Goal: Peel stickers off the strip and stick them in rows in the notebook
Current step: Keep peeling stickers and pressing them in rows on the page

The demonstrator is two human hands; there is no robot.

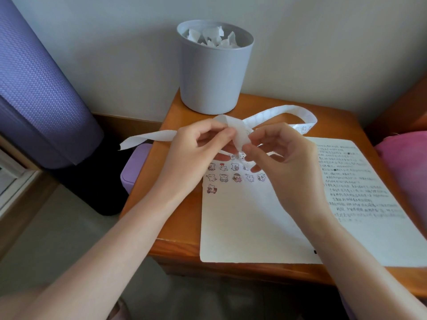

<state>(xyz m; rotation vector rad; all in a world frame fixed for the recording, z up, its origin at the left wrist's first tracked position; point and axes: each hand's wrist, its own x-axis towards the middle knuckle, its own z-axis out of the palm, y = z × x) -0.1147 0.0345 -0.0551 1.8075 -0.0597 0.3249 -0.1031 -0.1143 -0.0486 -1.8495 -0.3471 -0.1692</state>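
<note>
A long white sticker strip [280, 113] loops over the back of the wooden table, and its peeled end trails off to the left. My left hand [196, 146] grips the strip where it bends, above the notebook. My right hand [277, 153] pinches the strip's edge right beside it, thumb and forefinger together. The open notebook [245, 222] lies under both hands. Its left page carries rows of small cartoon bear stickers [231, 173], with a single sticker [211, 188] starting a lower row. The right page is covered in handwriting.
A grey bin [215, 72] full of crumpled white paper stands at the table's back edge. A small purple box [131, 169] sits beside the table on the left, under a large purple rolled mat [39, 88]. Pink fabric [404, 162] lies at the right.
</note>
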